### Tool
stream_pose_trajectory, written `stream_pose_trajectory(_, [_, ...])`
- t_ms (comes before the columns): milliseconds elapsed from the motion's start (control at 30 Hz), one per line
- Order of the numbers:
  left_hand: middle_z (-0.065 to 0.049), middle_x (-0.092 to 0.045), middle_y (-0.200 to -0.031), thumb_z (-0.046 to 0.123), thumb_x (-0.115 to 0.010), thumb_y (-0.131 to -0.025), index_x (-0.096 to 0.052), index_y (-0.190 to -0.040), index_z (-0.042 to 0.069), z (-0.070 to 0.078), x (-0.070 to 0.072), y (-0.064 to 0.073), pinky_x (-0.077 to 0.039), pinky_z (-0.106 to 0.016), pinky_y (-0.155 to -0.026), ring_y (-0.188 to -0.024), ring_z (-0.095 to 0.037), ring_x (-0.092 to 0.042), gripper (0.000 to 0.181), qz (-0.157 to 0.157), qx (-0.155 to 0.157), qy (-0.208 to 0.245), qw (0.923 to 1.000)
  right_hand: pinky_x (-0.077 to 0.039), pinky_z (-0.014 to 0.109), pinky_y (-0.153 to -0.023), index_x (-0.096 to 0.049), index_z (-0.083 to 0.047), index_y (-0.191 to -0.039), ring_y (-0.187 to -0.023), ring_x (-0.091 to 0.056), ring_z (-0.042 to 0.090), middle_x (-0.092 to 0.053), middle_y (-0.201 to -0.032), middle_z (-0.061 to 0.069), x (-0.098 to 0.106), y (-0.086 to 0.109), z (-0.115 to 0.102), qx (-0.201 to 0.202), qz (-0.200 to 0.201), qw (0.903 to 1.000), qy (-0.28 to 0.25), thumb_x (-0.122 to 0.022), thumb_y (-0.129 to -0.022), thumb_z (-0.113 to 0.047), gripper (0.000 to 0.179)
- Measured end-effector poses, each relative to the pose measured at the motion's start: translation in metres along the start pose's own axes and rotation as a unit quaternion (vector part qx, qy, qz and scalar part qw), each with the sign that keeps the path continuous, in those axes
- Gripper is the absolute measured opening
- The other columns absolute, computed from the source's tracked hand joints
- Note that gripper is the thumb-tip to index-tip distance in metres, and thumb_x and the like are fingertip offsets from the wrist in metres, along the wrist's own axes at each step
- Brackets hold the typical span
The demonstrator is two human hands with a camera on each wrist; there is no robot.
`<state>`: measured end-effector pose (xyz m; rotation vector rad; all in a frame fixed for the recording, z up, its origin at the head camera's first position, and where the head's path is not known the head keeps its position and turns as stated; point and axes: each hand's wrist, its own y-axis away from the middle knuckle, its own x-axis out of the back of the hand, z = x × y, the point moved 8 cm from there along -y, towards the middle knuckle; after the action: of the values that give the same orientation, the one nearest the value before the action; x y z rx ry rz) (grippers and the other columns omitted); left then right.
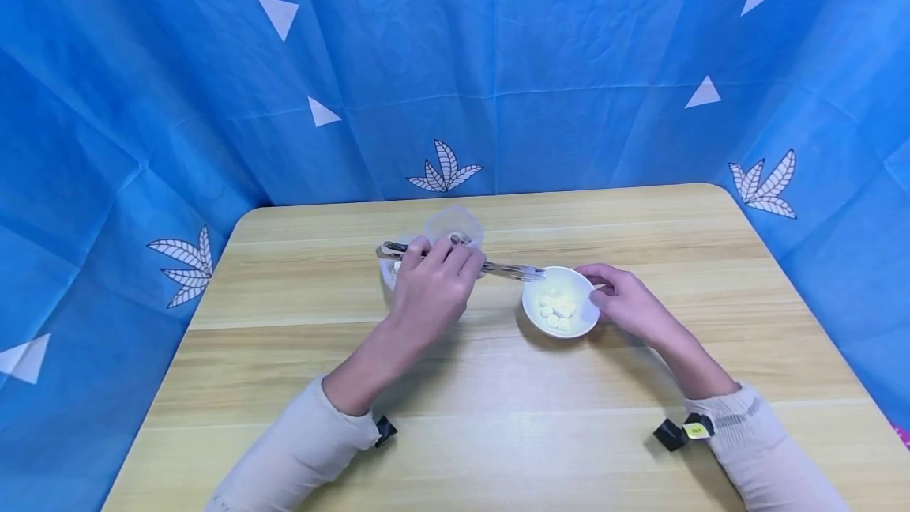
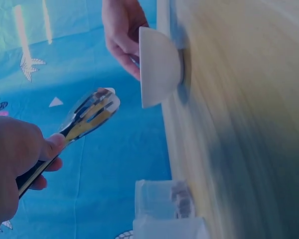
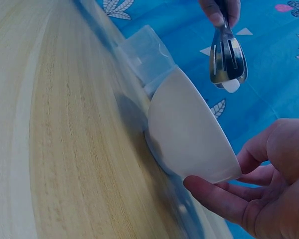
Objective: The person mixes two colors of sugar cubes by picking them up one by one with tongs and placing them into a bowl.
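My left hand [image 1: 434, 287] grips a pair of metal serving tongs [image 1: 510, 270] with slotted heads. The tongs' heads reach over the rim of a white bowl [image 1: 574, 283], and a small white piece [image 3: 231, 85] is held between them. Several white cubes [image 1: 558, 310] lie at the bottom of the bowl. On the bowl's right side my right hand [image 1: 633, 306] holds the rim between thumb and fingers. In the right wrist view the bowl's outer wall [image 3: 189, 129] stands upright on the table, with fingertips against it.
Behind and under my left hand stands a clear plastic container with its lid [image 1: 455, 221] raised, partly hidden by the hand; white pieces show inside. The wooden table [image 1: 284, 385] ends at a blue curtain [image 1: 554, 133] along the back and sides.
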<state>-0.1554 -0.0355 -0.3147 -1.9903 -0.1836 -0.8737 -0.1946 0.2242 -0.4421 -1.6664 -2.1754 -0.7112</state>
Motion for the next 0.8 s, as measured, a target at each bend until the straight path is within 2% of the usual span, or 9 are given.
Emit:
stream_pose_trajectory(233, [0.007,-0.079,-0.100,0.017,-0.051,-0.107,-0.075,-0.095,0.020,0.009,-0.004,-0.002,-0.041,-0.036,-0.089,-0.086,-0.015,-0.063,0.027,-0.014,-0.009,0.012,0.9998,-0.060,0.026,-0.079,-0.049,0.003,-0.148,-0.123,-0.063,0.039,-0.058,-0.143,0.029,0.000,0.000,0.000,-0.002,-0.002,1.0000,0.003,-0.049,-0.100,-0.002,0.048])
stream_pose_trajectory(400, [0.006,-0.080,-0.102,0.019,-0.056,-0.106,-0.076,-0.099,0.020,0.008,-0.006,0.000,-0.042,-0.037,-0.089,-0.087,-0.016,-0.064,0.021,-0.027,-0.005,0.020,0.9994,-0.060,0.025,-0.080,-0.049,0.003,-0.148,-0.124,-0.063,0.040,-0.058,-0.144,0.029,0.000,-0.001,0.000,-0.003,-0.004,1.0000,0.006,-0.049,-0.100,-0.003,0.048])
stream_pose_trajectory(533, [0.004,-0.080,-0.107,0.024,-0.059,-0.105,-0.077,-0.105,0.020,0.003,-0.006,0.002,-0.043,-0.038,-0.090,-0.091,-0.017,-0.066,0.018,-0.035,0.000,0.025,0.9991,-0.060,0.026,-0.079,-0.049,0.003,-0.148,-0.123,-0.063,0.039,-0.058,-0.143,0.029,0.000,-0.002,-0.001,-0.001,-0.003,1.0000,0.005,-0.049,-0.100,-0.003,0.048])
stream_pose_trajectory(667, [0.003,-0.080,-0.107,0.027,-0.061,-0.104,-0.078,-0.110,0.019,-0.005,-0.003,0.003,-0.043,-0.039,-0.091,-0.096,-0.018,-0.068,0.019,-0.027,0.002,0.019,0.9995,-0.061,0.029,-0.077,-0.049,0.005,-0.148,-0.120,-0.064,0.038,-0.058,-0.142,0.030,-0.001,-0.001,-0.002,0.001,-0.005,1.0000,-0.006,-0.049,-0.100,-0.002,0.048])
stream_pose_trajectory(800, [0.002,-0.081,-0.105,0.029,-0.066,-0.101,-0.078,-0.113,0.018,-0.014,0.001,0.005,-0.044,-0.039,-0.089,-0.093,-0.020,-0.067,0.019,-0.021,0.007,0.015,0.9996,-0.060,0.027,-0.076,-0.049,0.005,-0.147,-0.118,-0.065,0.037,-0.059,-0.141,0.031,0.000,0.000,-0.003,0.004,-0.004,1.0000,-0.008,-0.049,-0.100,-0.002,0.048])
